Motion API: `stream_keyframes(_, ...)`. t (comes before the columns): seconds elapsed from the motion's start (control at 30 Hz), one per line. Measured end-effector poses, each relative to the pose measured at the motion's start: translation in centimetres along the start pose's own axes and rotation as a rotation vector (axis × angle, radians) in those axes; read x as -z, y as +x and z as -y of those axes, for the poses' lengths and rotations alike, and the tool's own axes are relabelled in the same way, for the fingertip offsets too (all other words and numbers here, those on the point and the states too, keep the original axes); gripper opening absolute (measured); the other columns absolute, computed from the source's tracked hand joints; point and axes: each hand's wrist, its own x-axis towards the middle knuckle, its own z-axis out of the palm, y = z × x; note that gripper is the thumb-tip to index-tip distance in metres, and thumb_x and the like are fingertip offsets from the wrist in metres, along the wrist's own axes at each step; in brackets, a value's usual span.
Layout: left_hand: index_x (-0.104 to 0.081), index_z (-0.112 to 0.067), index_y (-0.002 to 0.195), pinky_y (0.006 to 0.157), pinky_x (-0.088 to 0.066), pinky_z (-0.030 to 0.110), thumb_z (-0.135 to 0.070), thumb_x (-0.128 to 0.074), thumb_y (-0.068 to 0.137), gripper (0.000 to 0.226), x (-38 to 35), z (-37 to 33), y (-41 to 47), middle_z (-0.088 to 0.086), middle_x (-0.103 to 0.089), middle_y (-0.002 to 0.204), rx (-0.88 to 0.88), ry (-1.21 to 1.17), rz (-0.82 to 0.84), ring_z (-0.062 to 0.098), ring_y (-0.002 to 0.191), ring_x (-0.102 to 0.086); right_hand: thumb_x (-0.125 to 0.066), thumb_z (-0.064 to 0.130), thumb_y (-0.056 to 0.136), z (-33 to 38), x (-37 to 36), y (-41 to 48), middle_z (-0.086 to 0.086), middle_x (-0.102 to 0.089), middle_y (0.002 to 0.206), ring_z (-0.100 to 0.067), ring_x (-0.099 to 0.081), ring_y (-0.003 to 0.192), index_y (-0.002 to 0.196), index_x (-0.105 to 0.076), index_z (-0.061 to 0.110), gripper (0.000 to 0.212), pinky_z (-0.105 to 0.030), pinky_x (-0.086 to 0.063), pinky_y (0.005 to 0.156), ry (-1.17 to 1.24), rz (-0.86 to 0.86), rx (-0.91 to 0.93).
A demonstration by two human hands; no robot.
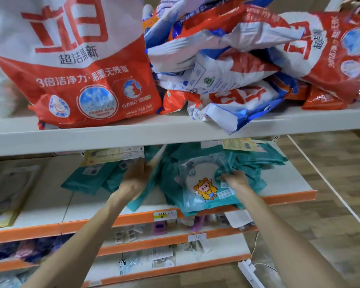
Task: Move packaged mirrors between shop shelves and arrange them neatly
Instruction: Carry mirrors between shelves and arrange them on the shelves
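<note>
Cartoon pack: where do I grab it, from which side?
Pinch the front edge of the cartoon pack from the aisle: it lies nearly flat, overhanging the shelf lip. The right hand holds its right side; the left hand grips another teal pack.

The top shelf (112, 138), at 12 o'clock, has a plain white front edge and carries red and white bags (87, 80). The lower shelves (289, 197), from 9 to 5 o'clock, are white with orange front edges. A brown wood-pattern floor (299, 235) shows at 3 o'clock. A white power strip (247, 269) is at 5 o'clock.
</note>
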Motion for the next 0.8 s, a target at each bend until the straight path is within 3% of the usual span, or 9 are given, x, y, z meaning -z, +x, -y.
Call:
stream_keyframes(0.07,-0.052,-0.011,0.079,0.052,-0.043,0.032,-0.017,-0.048,0.097,0.02,1.2,0.0,-0.1,0.01,-0.059,0.072,0.068,-0.271,0.037,0.026,0.059,-0.058,-0.069,0.017,0.087,0.1,0.4,0.2,-0.009,-0.066,0.086,-0.018,-0.055,0.066,0.096,-0.064,0.005,0.016,-0.031,-0.044,0.059,0.04,0.003,-0.035)
stream_keyframes(0.17,-0.06,-0.003,0.088,0.047,-0.046,0.032,-0.002,-0.053,0.09,0.007,2.0,2.5,-0.3,0.012,-0.061,0.072,0.208,-0.47,0.055,0.025,0.055,-0.058,-0.073,0.013,0.084,0.3,0.8,0.2,-0.014,-0.067,0.093,-0.021,-0.058,0.071,0.1,-0.063,0.0,0.023,-0.033,-0.047,0.063,0.093,0.027,-0.061)
stream_keyframes(0.27,-0.062,0.0,0.085,0.047,-0.044,0.032,0.003,-0.06,0.085,0.003,1.6,5.6,-0.2,0.015,-0.062,0.074,0.284,-0.431,0.062,0.027,0.056,-0.058,-0.076,0.024,0.083,0.6,0.6,0.0,-0.013,-0.07,0.096,-0.025,-0.066,0.082,0.105,-0.063,0.003,0.032,-0.036,-0.054,0.072,0.172,0.039,-0.069)
stream_keyframes(0.4,-0.065,0.0,0.084,0.056,-0.042,0.032,-0.014,-0.074,0.083,0.017,0.5,7.1,-0.1,0.017,-0.067,0.079,0.336,-0.367,-0.005,0.028,0.066,-0.061,-0.072,0.028,0.086,1.1,-0.4,-0.4,-0.011,-0.07,0.092,-0.022,-0.061,0.072,0.097,-0.065,0.004,0.027,-0.031,-0.047,0.062,0.171,0.029,-0.02)
stream_keyframes(0.5,-0.066,-0.002,0.074,0.055,-0.04,0.032,-0.019,-0.073,0.083,0.02,-0.3,6.7,0.6,0.015,-0.065,0.07,0.35,-0.346,-0.059,0.025,0.061,-0.058,-0.072,0.028,0.084,1.0,-1.4,-0.4,-0.013,-0.07,0.095,-0.024,-0.063,0.076,0.1,-0.067,0.005,0.028,-0.028,-0.044,0.058,0.131,-0.029,-0.014)
stream_keyframes(0.67,-0.062,-0.02,0.061,0.052,-0.047,0.038,-0.018,-0.069,0.084,0.024,-1.7,6.1,1.4,0.013,-0.066,0.066,0.348,-0.372,-0.13,0.025,0.056,-0.058,-0.075,0.027,0.083,-0.1,-3.2,-0.4,-0.011,-0.069,0.103,-0.029,-0.067,0.091,0.109,-0.065,0.004,0.036,-0.036,-0.055,0.08,0.185,-0.077,-0.054)
stream_keyframes(0.8,-0.063,-0.023,0.072,0.052,-0.046,0.033,-0.016,-0.071,0.086,0.017,-1.3,4.4,0.3,0.013,-0.067,0.075,0.363,-0.49,-0.122,0.025,0.06,-0.059,-0.077,0.026,0.082,0.1,-3.0,-2.1,-0.014,-0.07,0.105,-0.033,-0.068,0.095,0.111,-0.065,0.0,0.041,-0.046,-0.056,0.09,0.263,-0.057,-0.09)
